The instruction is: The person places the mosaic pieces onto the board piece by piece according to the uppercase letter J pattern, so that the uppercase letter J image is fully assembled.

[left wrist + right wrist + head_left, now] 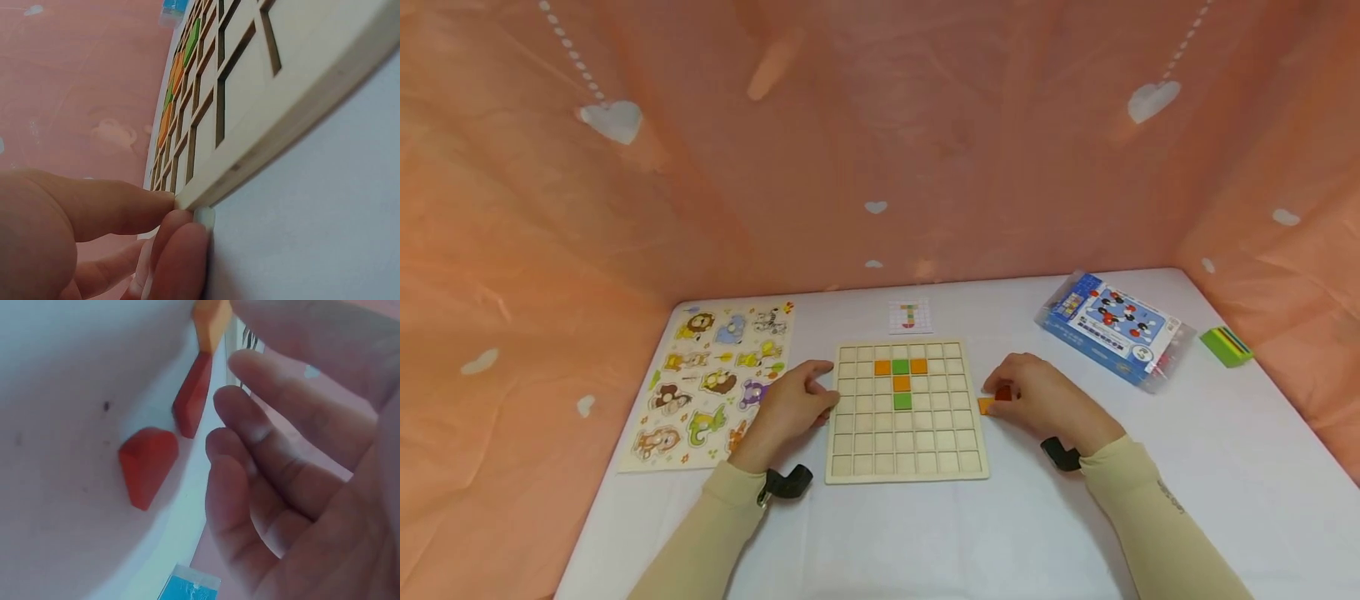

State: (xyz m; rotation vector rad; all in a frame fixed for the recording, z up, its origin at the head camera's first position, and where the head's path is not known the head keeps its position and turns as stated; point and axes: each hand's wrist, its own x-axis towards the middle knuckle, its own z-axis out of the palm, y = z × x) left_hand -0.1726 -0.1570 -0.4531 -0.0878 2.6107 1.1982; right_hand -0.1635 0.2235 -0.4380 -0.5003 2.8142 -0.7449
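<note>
A pale wooden grid board lies in the middle, with orange and green square tiles set in a T pattern. At its left edge my left hand grips the rim; the left wrist view has the thumb on top and curled fingertips against the side. Right of the board, my right hand hovers low with loosely bent fingers. Its thumb tip comes right up to an orange tile on the table. Beside that tile lie a red piece and a second, rounded red piece.
Behind the board is a small pattern card. An animal puzzle board lies at left. A blue molecule-kit bag sits at back right, near a green block with coloured stripes. A pink cloth hangs around the table.
</note>
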